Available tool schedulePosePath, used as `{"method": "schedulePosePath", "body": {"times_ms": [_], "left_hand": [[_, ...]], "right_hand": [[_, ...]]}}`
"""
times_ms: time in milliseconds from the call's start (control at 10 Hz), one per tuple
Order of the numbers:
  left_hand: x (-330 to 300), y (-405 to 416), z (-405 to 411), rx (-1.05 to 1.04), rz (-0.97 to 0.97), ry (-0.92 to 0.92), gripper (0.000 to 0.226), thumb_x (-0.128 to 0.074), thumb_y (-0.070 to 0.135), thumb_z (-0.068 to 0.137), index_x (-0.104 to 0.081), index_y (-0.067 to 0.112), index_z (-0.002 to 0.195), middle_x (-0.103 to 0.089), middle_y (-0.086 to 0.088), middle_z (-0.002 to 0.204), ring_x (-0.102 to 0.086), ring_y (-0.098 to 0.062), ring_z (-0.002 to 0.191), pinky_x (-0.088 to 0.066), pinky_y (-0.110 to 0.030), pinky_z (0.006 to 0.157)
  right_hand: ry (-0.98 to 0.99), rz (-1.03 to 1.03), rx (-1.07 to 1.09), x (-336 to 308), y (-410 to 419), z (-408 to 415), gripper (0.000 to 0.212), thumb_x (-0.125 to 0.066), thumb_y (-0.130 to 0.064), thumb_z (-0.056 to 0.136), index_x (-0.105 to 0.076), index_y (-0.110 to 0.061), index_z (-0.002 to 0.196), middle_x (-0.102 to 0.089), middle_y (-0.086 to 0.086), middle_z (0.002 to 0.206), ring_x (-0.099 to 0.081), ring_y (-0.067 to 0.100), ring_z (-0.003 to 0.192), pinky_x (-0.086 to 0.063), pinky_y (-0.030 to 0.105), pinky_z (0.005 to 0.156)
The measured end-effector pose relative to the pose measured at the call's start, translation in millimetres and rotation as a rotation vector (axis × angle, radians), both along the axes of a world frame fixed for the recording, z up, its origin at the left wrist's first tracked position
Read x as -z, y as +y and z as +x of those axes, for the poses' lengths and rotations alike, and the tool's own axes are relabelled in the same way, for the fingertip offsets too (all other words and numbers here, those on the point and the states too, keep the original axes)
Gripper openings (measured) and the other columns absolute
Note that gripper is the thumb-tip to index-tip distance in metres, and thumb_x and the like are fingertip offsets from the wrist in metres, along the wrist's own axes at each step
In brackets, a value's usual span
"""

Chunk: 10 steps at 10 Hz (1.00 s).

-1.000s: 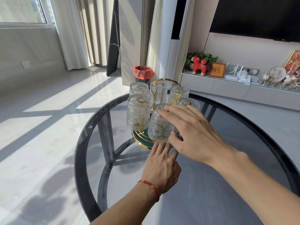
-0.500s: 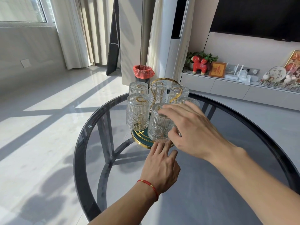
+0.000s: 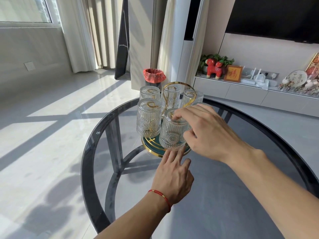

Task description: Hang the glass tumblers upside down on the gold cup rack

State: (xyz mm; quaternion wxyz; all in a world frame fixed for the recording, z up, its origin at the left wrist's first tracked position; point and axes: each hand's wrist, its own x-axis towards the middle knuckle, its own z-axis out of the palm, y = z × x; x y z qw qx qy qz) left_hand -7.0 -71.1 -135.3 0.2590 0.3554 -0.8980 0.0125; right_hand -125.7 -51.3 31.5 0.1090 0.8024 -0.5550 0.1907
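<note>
The gold cup rack [image 3: 174, 83] with its green, gold-rimmed base [image 3: 149, 147] stands on the round glass table. Several ribbed glass tumblers hang on it upside down. My right hand [image 3: 210, 133] covers the front tumbler [image 3: 172, 135], with curled fingertips on its upturned bottom and the thumb at its right side. Another tumbler [image 3: 148, 119] hangs to its left, three more stand behind, and one is mostly hidden behind my right hand. My left hand [image 3: 172, 176] lies flat on the table, fingertips at the front edge of the base under the front tumbler.
The table's dark rim [image 3: 86, 169] curves close on the left, with floor beyond. A bin with a red liner [image 3: 153, 77] stands on the floor behind the rack. A low white cabinet [image 3: 241, 94] with ornaments runs along the right wall.
My right hand's fingers have curled from spread flat down onto the front tumbler's top. My left hand has stayed at the base.
</note>
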Motion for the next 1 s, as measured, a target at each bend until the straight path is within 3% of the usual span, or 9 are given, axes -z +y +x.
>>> {"method": "schedulePosePath", "body": {"times_ms": [200, 600, 900, 1000], "left_hand": [[-1.7, 1.7, 0.1, -0.001, -0.012, 0.014, 0.027, -0.046, 0.027, 0.091, -0.065, 0.010, 0.102, -0.058, -0.017, 0.131, -0.049, -0.036, 0.109, -0.040, -0.044, 0.105], [-0.5, 0.7, 0.1, -0.001, -0.005, 0.028, 0.024, -0.049, 0.025, 0.089, -0.064, 0.011, 0.099, -0.059, -0.016, 0.130, -0.050, -0.036, 0.107, -0.041, -0.045, 0.103], [-0.8, 1.2, 1.9, 0.041, 0.035, -0.037, 0.034, -0.044, 0.024, 0.093, -0.067, 0.008, 0.111, -0.051, -0.020, 0.147, -0.047, -0.039, 0.129, -0.030, -0.047, 0.116], [-3.5, 5.5, 3.2, 0.047, 0.032, -0.119, 0.042, -0.039, 0.026, 0.098, -0.065, 0.009, 0.127, -0.041, -0.017, 0.161, -0.035, -0.036, 0.146, -0.023, -0.044, 0.122]], "right_hand": [[0.079, 0.063, 0.028, 2.5, -4.0, 4.1, 0.058, -0.047, -0.015, 0.079, -0.059, -0.016, 0.136, -0.063, 0.000, 0.139, -0.056, 0.019, 0.127, -0.029, 0.045, 0.118], [0.064, 0.053, 0.019, 4.9, -1.5, 3.1, 0.058, -0.045, -0.014, 0.080, -0.059, -0.015, 0.136, -0.062, 0.003, 0.142, -0.055, 0.020, 0.131, -0.027, 0.044, 0.121], [-0.009, -0.073, 0.016, 13.4, 32.6, 0.1, 0.056, -0.045, -0.010, 0.081, -0.063, -0.011, 0.134, -0.062, 0.006, 0.140, -0.055, 0.023, 0.130, -0.036, 0.043, 0.115], [-0.096, -0.117, 0.037, 20.7, 58.1, -2.7, 0.053, -0.043, -0.012, 0.082, -0.066, -0.012, 0.129, -0.065, 0.004, 0.136, -0.058, 0.022, 0.126, -0.042, 0.042, 0.109]]}}
